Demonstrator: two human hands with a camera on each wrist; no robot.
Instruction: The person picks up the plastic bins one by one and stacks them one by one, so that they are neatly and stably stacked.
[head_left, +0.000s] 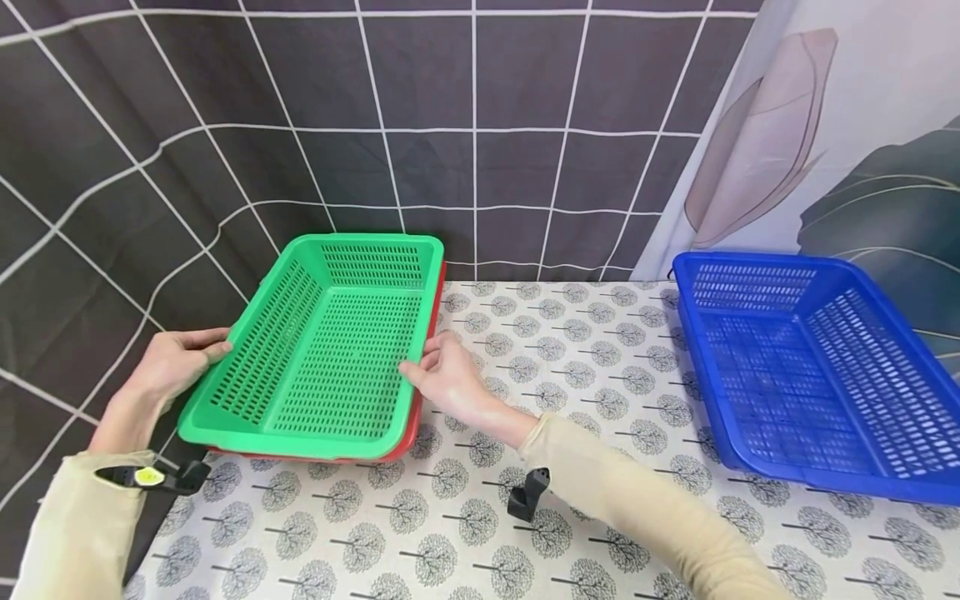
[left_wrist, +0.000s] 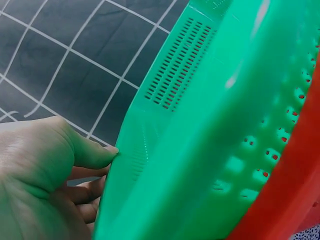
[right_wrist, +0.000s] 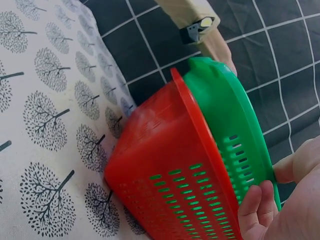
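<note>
A green plastic basket (head_left: 337, 358) with slotted walls sits nested in a red basket (right_wrist: 165, 165), its rim standing above the red one. On the left side my left hand (head_left: 171, 362) pinches the green rim, thumb on top and fingers beneath, as the left wrist view also shows. Across from it, my right hand (head_left: 450, 379) grips the green basket's right rim between thumb and fingers. In the right wrist view those fingers curl under the green rim, close to the red rim. The green basket holds nothing.
A blue basket (head_left: 757, 367) stands at the right on the tree-print tablecloth (head_left: 480, 500). Behind the table hangs a dark curtain (head_left: 525, 92) with white grid lines, which also runs along the left. A pale patterned curtain (head_left: 787, 150) hangs at the right.
</note>
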